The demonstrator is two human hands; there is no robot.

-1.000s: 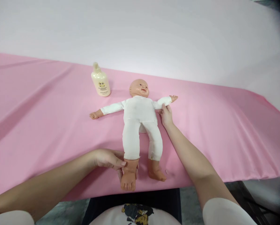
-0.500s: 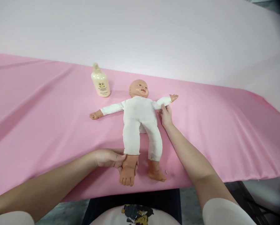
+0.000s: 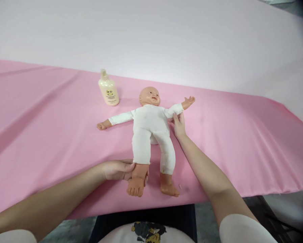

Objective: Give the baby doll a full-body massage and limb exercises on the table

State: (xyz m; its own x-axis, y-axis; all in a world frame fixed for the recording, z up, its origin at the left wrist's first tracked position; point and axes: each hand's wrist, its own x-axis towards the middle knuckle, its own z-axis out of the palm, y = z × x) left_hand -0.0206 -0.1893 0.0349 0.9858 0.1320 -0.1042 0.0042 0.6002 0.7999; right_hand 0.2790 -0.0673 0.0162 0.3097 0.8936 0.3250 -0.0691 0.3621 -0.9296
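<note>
A baby doll [image 3: 151, 118] with a white cloth body and plastic head, hands and feet lies on its back, its feet toward me. My left hand [image 3: 119, 169] is closed around the doll's ankle at the left, thumb on top and fingers underneath, partly hidden. The foot there is lifted a little. My right hand [image 3: 178, 124] grips the doll's sleeved arm at the right from below, near the elbow; some of its fingers are hidden behind the arm. The doll's other arm stretches out to the left.
A cream pump bottle [image 3: 109, 89] stands upright on the pink cloth [image 3: 52, 135], left of the doll's head. Beyond the cloth lies a white surface [image 3: 151, 40]. The table's front edge runs close below the doll's feet.
The doll's held foot has risen slightly and shifted left in my left hand. Its held arm has turned, so the small hand now shows its fingers spread. The bottle stays put.
</note>
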